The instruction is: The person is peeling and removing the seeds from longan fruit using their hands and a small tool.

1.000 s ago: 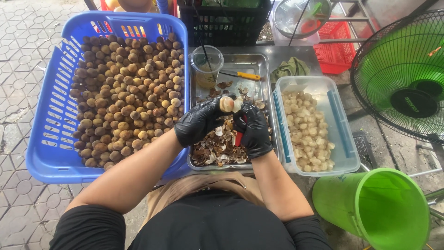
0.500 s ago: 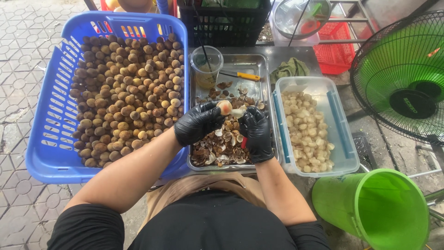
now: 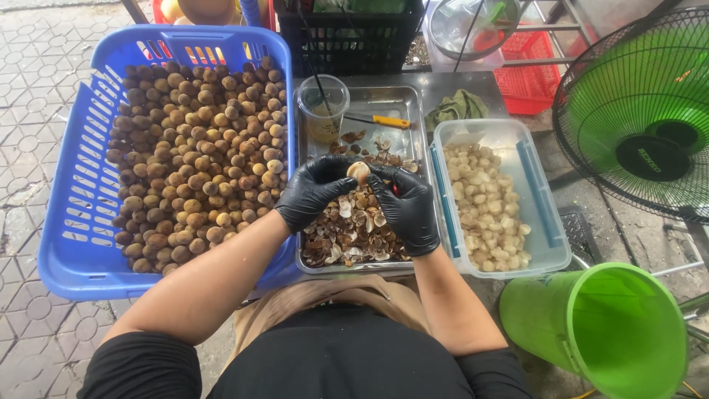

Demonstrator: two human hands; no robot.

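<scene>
Both gloved hands, left hand (image 3: 314,193) and right hand (image 3: 408,210), pinch one pale fruit (image 3: 359,172); the right grip hides something red, can't tell what. Steel tray (image 3: 402,100) of shells right below, paved floor (image 3: 33,111) around.

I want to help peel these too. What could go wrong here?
The half-peeled fruit sits only between the fingertips of the left hand and right hand, so it might slip into the shell scraps in the metal tray. The yellow-handled knife lying there could cut you.
</scene>
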